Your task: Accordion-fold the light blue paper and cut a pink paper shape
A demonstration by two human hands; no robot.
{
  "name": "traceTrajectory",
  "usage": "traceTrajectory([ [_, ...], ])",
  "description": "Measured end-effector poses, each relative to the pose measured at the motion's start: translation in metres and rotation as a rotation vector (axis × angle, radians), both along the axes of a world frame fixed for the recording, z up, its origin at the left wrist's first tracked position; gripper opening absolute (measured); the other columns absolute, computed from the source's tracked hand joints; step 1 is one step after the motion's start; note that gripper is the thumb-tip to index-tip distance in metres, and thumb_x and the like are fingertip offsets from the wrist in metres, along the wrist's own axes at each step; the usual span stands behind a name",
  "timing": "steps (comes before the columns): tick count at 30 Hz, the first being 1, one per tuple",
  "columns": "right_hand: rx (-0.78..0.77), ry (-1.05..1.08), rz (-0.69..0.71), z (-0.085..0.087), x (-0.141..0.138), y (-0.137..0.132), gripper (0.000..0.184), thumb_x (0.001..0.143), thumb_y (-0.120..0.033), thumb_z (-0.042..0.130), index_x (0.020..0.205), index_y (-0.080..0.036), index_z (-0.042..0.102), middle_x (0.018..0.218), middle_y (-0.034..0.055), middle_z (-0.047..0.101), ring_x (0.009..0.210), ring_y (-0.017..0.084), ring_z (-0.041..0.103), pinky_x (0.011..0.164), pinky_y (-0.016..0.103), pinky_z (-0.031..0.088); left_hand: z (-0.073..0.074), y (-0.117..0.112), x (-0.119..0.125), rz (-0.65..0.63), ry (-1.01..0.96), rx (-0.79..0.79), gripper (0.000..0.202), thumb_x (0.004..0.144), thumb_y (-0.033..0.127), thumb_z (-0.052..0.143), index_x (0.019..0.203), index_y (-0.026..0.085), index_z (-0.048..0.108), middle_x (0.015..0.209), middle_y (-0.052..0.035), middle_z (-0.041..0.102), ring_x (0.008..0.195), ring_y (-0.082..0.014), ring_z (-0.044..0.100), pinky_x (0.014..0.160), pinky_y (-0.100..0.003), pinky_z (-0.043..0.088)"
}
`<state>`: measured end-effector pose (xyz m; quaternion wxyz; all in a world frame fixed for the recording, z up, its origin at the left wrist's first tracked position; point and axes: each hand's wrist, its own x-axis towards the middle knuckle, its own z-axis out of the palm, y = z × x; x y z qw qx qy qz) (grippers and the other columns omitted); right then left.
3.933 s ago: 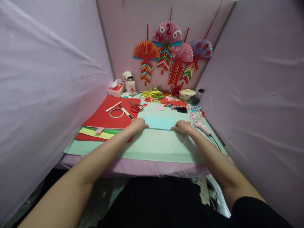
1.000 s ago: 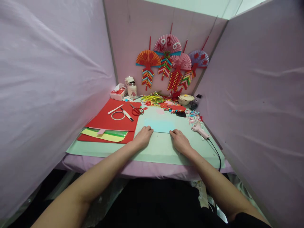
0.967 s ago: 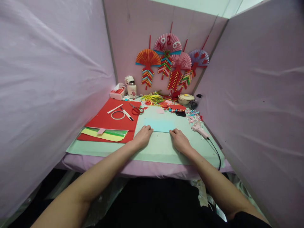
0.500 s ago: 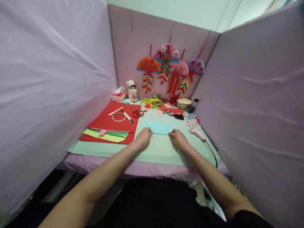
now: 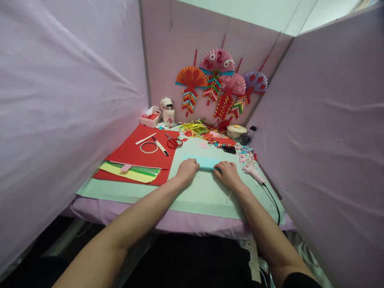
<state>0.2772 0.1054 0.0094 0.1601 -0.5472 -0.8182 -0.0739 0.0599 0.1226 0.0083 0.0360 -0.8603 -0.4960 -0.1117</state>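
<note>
A light blue paper sheet [image 5: 206, 161] lies on the pale green mat [image 5: 195, 194] in the middle of the table. My left hand [image 5: 187, 171] grips its near left corner with curled fingers. My right hand [image 5: 227, 173] holds the near right corner the same way. The near edge looks lifted and turned toward the far side, so the sheet shows as a narrow strip. Both forearms reach in from the bottom of the view.
Red, yellow and green sheets [image 5: 136, 160] lie stacked at the left with a tape ring [image 5: 149, 147], a knife and red scissors [image 5: 173, 141]. A pink glue gun [image 5: 253, 172] with a black cord lies at the right. Scraps, a bowl [image 5: 236, 131] and paper fans [image 5: 216, 78] fill the back.
My hands have closed on the blue sheet's near edge and brought it up and forward, so the sheet looks shorter. The camera has shifted a little.
</note>
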Motion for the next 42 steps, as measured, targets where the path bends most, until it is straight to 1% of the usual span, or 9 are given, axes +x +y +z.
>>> traceTrajectory([
  [4,0.058,0.095,0.107,0.0,-0.024,0.01,0.015,0.092,-0.033,0.059,0.102,-0.024,0.067,0.1,0.0048,0.071,0.098,0.021,0.057,0.089,0.037,0.024,-0.004,0.001,-0.006,-0.044,-0.048,0.095,0.023,0.095,0.023,0.05,0.088,0.016,0.071,0.089,-0.0094,0.063,0.087,-0.0222,0.056,0.073,-0.033,0.039],
  [9,0.082,0.112,0.158,-0.003,-0.042,0.016,0.02,0.095,-0.024,0.052,0.083,-0.022,0.067,0.086,0.0024,0.07,0.087,0.017,0.055,0.087,0.036,0.022,-0.002,-0.002,-0.005,-0.091,-0.12,0.137,0.02,0.095,0.023,0.051,0.091,0.017,0.069,0.088,-0.0075,0.065,0.087,-0.0209,0.057,0.077,-0.033,0.041],
  [14,0.105,0.141,0.169,-0.004,-0.042,0.01,0.019,0.094,-0.022,0.052,0.08,-0.021,0.065,0.082,0.0023,0.069,0.086,0.017,0.055,0.085,0.036,0.022,0.001,-0.004,0.001,-0.124,-0.089,0.166,0.018,0.094,0.019,0.052,0.087,0.016,0.068,0.084,-0.007,0.064,0.086,-0.0212,0.058,0.076,-0.034,0.04],
  [20,0.12,0.133,0.189,-0.002,-0.043,0.006,0.019,0.091,-0.021,0.051,0.077,-0.02,0.064,0.079,0.0023,0.067,0.083,0.017,0.054,0.089,0.036,0.022,-0.003,-0.004,0.0,-0.12,-0.106,0.219,0.015,0.094,0.018,0.052,0.087,0.016,0.064,0.083,-0.006,0.063,0.085,-0.0209,0.057,0.076,-0.034,0.038],
  [24,0.121,0.152,0.164,0.0,-0.043,0.004,0.023,0.093,-0.022,0.049,0.076,-0.02,0.064,0.08,0.0033,0.068,0.083,0.017,0.053,0.09,0.036,0.022,-0.001,-0.005,-0.004,-0.079,-0.131,0.208,0.012,0.094,0.023,0.054,0.086,0.019,0.063,0.085,-0.0053,0.063,0.088,-0.0215,0.056,0.077,-0.035,0.036],
  [31,0.123,0.136,0.147,0.003,-0.042,0.001,0.022,0.092,-0.021,0.047,0.077,-0.021,0.064,0.081,0.0042,0.067,0.084,0.018,0.053,0.092,0.036,0.022,0.005,-0.007,-0.006,-0.084,-0.109,0.194,0.015,0.096,0.022,0.049,0.088,0.02,0.062,0.089,-0.0062,0.063,0.091,-0.0218,0.054,0.083,-0.037,0.033],
  [34,0.133,0.126,0.144,0.005,-0.042,0.0,0.022,0.092,-0.02,0.047,0.077,-0.021,0.063,0.08,0.0038,0.067,0.083,0.018,0.052,0.093,0.036,0.022,0.007,-0.009,-0.008,-0.071,-0.121,0.193,0.017,0.096,0.02,0.047,0.09,0.022,0.063,0.092,-0.0057,0.063,0.094,-0.0219,0.052,0.088,-0.038,0.031],
  [39,0.16,0.115,0.157,0.003,-0.042,0.0,0.023,0.092,-0.02,0.046,0.077,-0.021,0.063,0.08,0.0032,0.065,0.082,0.018,0.052,0.094,0.036,0.023,0.008,-0.011,-0.009,-0.061,-0.119,0.198,0.021,0.094,0.013,0.042,0.09,0.021,0.062,0.096,-0.0084,0.061,0.097,-0.0237,0.049,0.085,-0.039,0.031],
  [42,0.172,0.111,0.158,0.002,-0.04,0.0,0.023,0.092,-0.02,0.046,0.077,-0.021,0.063,0.078,0.0027,0.064,0.082,0.017,0.052,0.096,0.036,0.022,0.009,-0.009,-0.011,-0.073,-0.149,0.175,0.021,0.094,0.013,0.043,0.089,0.021,0.061,0.096,-0.0067,0.062,0.098,-0.0227,0.049,0.088,-0.04,0.029],
])
